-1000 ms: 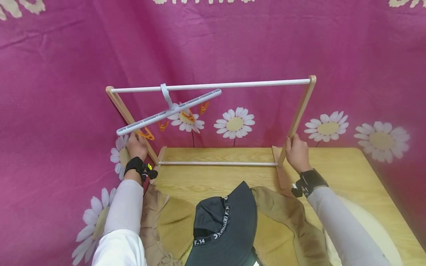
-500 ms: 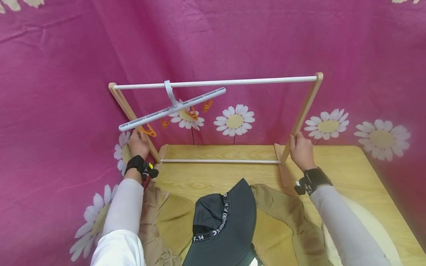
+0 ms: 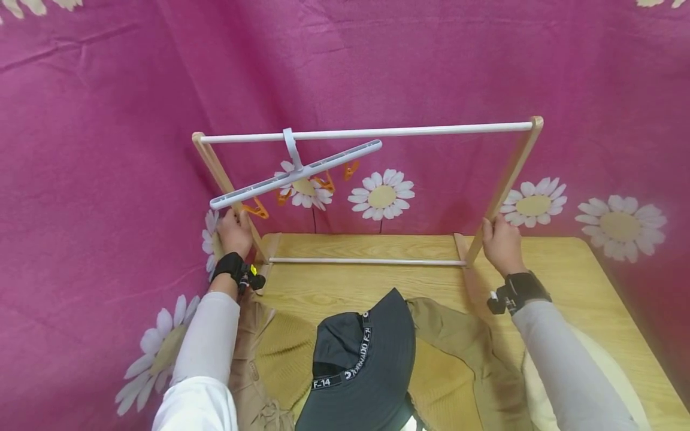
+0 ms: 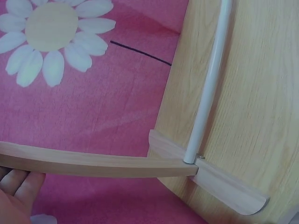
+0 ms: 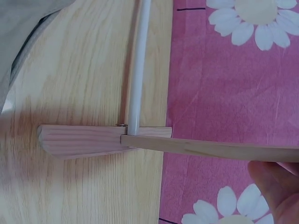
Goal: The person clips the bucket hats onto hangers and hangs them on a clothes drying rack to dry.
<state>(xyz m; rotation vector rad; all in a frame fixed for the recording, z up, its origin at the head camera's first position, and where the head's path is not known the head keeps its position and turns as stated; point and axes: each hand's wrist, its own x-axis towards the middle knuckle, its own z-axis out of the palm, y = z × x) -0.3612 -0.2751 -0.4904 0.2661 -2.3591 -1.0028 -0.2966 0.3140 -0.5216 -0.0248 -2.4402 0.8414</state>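
Note:
A small clothes rack with wooden posts and a white top rail (image 3: pixel 431 130) stands upright at the back of the table. My left hand (image 3: pixel 235 233) grips its left post (image 4: pixel 93 161), the fingers partly hidden behind the wood. On the other side, my right hand (image 3: pixel 504 245) holds the right post (image 5: pixel 201 148), thumb against its edge. A pale grey clip hanger (image 3: pixel 299 175) hangs slanted from the rail, left of the middle, with several orange clips (image 3: pixel 257 208). In both wrist views the white lower bar (image 4: pixel 210 88) joins the posts near the wooden feet (image 5: pixel 84 140).
A black bucket hat (image 3: pixel 390 359) with lettered trim lies on a brown garment (image 3: pixel 453 329) in front of the rack. Something cream and rounded (image 3: pixel 609 371) lies partly under my right forearm. A pink flowered cloth (image 3: pixel 431 60) backs the wooden table (image 3: pixel 345 281).
The rack has shifted to the right, with both hands still on its posts and the hanger moving along with it. The hat and garment have stayed put.

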